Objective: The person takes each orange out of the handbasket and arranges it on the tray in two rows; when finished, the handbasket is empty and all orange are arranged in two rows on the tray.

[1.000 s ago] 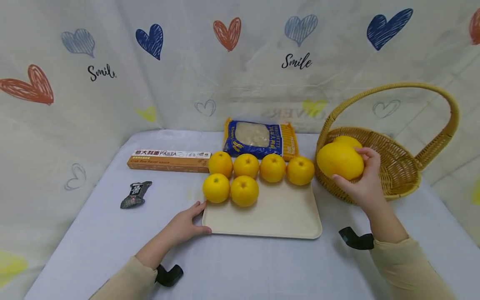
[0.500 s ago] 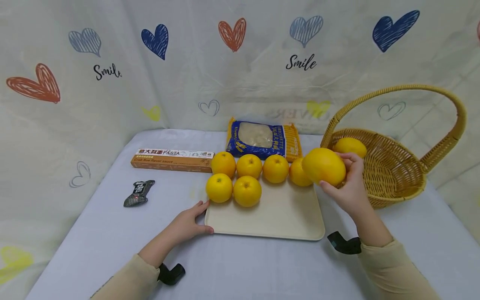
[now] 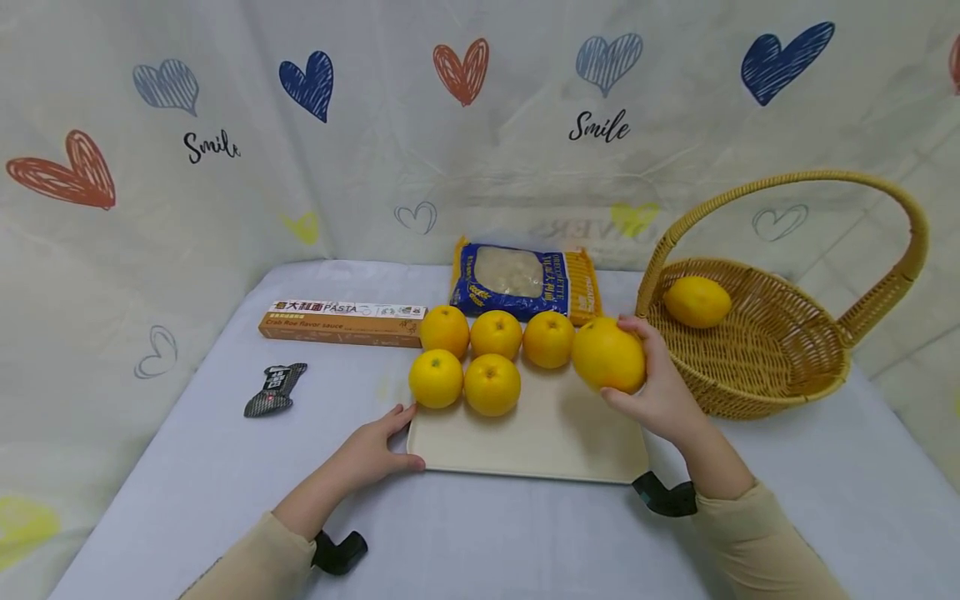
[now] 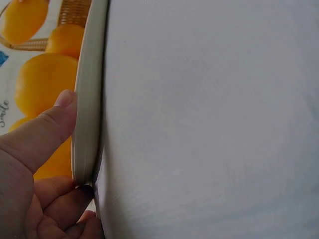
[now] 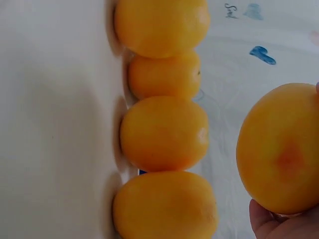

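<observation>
My right hand (image 3: 660, 387) holds a large yellow mango (image 3: 609, 355) by its right side, thumb below and fingers above. The mango, with a reddish blush in the right wrist view (image 5: 279, 149), overlaps the right end of the back row of oranges in the head view and hides the orange there. Several oranges (image 3: 492, 385) sit in two rows on a cream tray (image 3: 525, 446). My left hand (image 3: 375, 450) grips the tray's front left corner; in the left wrist view the thumb (image 4: 50, 124) lies over the rim, the other fingers curled by the corner.
A wicker basket (image 3: 783, 354) with a tall handle stands right of the tray, a lemon (image 3: 697, 302) inside. Behind the oranges lie a blue pasta bag (image 3: 510, 275) and a brown pasta box (image 3: 341, 323). A small black packet (image 3: 274, 390) lies at left.
My right hand has carried the mango left from the basket to the tray's right side. The lemon in the basket has come into full view. The left hand stays at the tray's corner.
</observation>
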Demonstrator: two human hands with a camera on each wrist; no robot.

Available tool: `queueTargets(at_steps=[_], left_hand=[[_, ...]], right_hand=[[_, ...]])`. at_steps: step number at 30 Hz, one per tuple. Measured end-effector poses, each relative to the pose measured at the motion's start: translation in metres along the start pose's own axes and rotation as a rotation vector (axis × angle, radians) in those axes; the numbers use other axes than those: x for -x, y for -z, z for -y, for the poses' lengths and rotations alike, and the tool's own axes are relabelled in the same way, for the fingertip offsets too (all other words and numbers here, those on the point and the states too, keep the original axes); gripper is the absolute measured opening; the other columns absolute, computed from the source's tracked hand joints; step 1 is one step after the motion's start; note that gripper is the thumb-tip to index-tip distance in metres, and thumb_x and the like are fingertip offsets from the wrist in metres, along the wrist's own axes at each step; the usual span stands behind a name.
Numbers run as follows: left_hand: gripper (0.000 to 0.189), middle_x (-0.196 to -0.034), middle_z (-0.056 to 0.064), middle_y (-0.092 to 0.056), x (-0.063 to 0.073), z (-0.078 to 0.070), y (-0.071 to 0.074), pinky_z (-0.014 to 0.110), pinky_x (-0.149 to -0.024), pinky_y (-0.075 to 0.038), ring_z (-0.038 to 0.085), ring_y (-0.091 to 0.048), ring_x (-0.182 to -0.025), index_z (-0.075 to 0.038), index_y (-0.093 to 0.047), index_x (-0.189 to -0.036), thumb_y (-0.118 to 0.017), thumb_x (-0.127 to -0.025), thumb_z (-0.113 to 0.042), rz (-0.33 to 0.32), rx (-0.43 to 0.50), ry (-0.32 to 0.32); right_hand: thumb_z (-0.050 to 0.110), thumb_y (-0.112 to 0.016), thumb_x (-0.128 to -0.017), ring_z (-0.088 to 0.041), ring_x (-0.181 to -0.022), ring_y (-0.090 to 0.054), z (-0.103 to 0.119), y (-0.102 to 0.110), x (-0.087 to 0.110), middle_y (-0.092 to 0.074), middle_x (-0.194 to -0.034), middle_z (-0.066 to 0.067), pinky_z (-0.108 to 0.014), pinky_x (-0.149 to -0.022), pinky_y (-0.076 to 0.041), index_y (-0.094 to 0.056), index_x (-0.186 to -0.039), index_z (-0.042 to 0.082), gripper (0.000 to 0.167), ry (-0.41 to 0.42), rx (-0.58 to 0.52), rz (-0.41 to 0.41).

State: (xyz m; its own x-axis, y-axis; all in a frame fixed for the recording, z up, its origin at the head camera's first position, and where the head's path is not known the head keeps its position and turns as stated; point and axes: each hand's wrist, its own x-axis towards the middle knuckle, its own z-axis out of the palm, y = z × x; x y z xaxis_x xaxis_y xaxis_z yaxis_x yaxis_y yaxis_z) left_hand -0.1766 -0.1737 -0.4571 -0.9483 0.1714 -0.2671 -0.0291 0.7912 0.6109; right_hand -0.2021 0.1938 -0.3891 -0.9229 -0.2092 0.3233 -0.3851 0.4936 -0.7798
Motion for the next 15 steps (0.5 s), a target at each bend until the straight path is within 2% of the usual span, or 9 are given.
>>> queueTargets(at_steps=[5,11,15], left_hand=[[0.091,-0.147,0.011,-0.031,0.000,0.001,0.000,0.053,-0.106,-0.029,0.031,-0.029,-0.135,-0.020,-0.037,-0.140,-0.076,-0.063,-0.048,-0.005,0.005,-0.005],[0.090,-0.148,0.010,-0.030,0.000,0.001,0.001,0.053,-0.106,-0.028,0.031,-0.028,-0.135,-0.022,-0.036,-0.140,-0.076,-0.064,-0.048,0.008,0.030,0.001],[0.091,-0.148,0.011,-0.029,0.000,0.000,0.001,0.054,-0.106,-0.028,0.031,-0.028,-0.135,-0.022,-0.036,-0.140,-0.076,-0.063,-0.049,0.012,0.032,0.007]], right_hand=[[0.005,-0.066,-0.073,-0.030,-0.107,-0.044,0.002,-0.007,-0.001,-0.030,-0.140,-0.018,-0.046,-0.085,-0.039,-0.016,-0.145,0.021,0.089,-0.030,-0.007,0.052],[0.001,-0.066,-0.073,-0.027,-0.110,-0.041,-0.001,-0.014,-0.001,-0.032,-0.138,-0.016,-0.044,-0.085,-0.040,-0.032,-0.138,0.012,0.074,0.048,-0.033,0.056],[0.003,-0.065,-0.077,-0.027,-0.108,-0.042,-0.004,-0.015,-0.002,-0.033,-0.136,-0.016,-0.040,-0.083,-0.041,-0.031,-0.136,0.013,0.068,0.010,-0.066,0.072]])
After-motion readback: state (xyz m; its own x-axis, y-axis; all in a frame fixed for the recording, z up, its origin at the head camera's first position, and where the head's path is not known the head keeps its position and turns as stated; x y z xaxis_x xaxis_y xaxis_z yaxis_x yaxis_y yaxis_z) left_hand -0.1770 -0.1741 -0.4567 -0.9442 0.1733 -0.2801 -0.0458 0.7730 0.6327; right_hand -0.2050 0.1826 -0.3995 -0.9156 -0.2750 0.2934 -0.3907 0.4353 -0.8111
